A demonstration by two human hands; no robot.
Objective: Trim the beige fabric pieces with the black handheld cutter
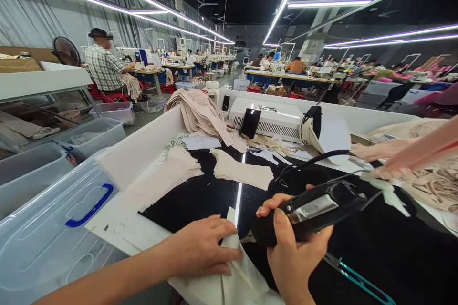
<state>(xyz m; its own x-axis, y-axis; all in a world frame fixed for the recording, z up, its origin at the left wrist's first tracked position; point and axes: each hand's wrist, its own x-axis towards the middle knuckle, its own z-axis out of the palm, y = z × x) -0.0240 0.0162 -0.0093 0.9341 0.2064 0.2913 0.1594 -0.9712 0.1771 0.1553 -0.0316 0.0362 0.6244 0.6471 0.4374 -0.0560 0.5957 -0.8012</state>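
My right hand is closed around a black corded handheld tool with a silver metal plate on its side. The tool's rounded black end points left, toward my other hand. At the near edge of the black work surface, my left hand has a folded cream fabric piece between thumb and fingers. That fabric hangs over the edge toward me. Teal-handled tweezers lie to the right of my right hand. Ahead is a small stack of cream cut pieces, with a larger stack to its left.
Behind the surface stand a white vented box, a phone and a heap of pale fabric. Pale pink fabric crosses at right. Lidded plastic bins flank the left. A person sits at a sewing machine farther back.
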